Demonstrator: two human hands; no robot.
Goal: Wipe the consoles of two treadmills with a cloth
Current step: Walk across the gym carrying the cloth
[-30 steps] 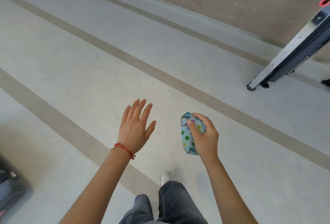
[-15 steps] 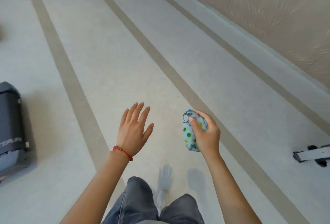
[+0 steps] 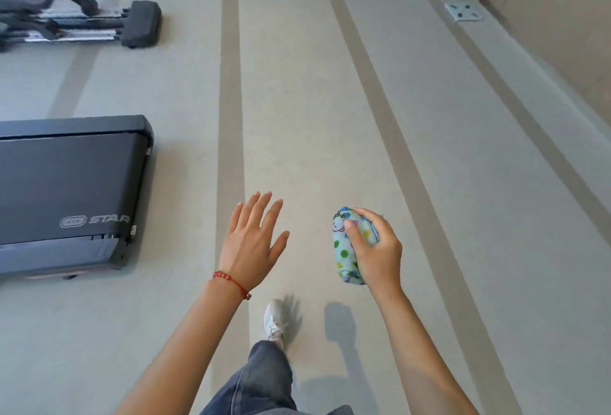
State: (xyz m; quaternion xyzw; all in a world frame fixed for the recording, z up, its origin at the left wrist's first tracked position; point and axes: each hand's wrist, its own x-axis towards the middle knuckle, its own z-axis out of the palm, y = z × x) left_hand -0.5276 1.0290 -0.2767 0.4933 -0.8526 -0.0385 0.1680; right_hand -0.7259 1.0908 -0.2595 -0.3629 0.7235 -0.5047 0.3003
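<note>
My right hand (image 3: pixel 377 249) is shut on a bunched light-blue cloth (image 3: pixel 344 246) with coloured dots, held in the air over the floor. My left hand (image 3: pixel 253 242) floats beside it, fingers spread and holding nothing; a red bead bracelet circles its wrist. At the left edge lies the rear end of a black treadmill (image 3: pixel 72 183) with a "STAR" mark on its deck. Its console is out of view.
Another exercise machine (image 3: pixel 99 21) with black end caps stands at the far left. Pale floor with darker stripes (image 3: pixel 229 100) runs ahead. A beige wall and a metal floor plate (image 3: pixel 463 11) are at the upper right. My jeans leg and white shoe (image 3: pixel 274 318) show below.
The view has swung left while I walk: the treadmill's rear end came well into sight and the second machine appeared. Both hands keep their poses, the cloth still in my right hand.
</note>
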